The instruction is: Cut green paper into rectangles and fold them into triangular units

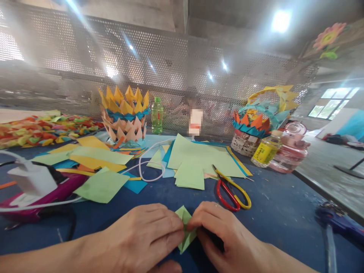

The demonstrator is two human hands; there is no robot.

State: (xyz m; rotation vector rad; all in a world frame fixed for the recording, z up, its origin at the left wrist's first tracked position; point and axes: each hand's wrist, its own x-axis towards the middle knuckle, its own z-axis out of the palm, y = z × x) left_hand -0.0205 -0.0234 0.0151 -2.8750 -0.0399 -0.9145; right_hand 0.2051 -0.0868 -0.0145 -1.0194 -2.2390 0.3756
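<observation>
A small piece of light green paper [184, 215], folded into a diamond, lies on the dark blue table between my two hands. My left hand [153, 233] presses its fingertips on the paper's left side. From the right, my right hand [218, 229] has its fingers curled and pinching the paper's right part. The fingers hide both side corners, while the top and bottom points show. Just beyond my right hand lie scissors [231, 191] with one red and one yellow handle. Ahead of my hands is a stack of light green paper sheets [204, 155].
Green, yellow and blue paper pieces [99, 184] and a purple power strip [68, 187] with a white charger [31, 176] are at left. Folded-paper baskets [125, 117], a green bottle [157, 115], a yellow-labelled bottle [264, 151] and a pink bottle [290, 153] stand behind. A glue gun [338, 220] lies right.
</observation>
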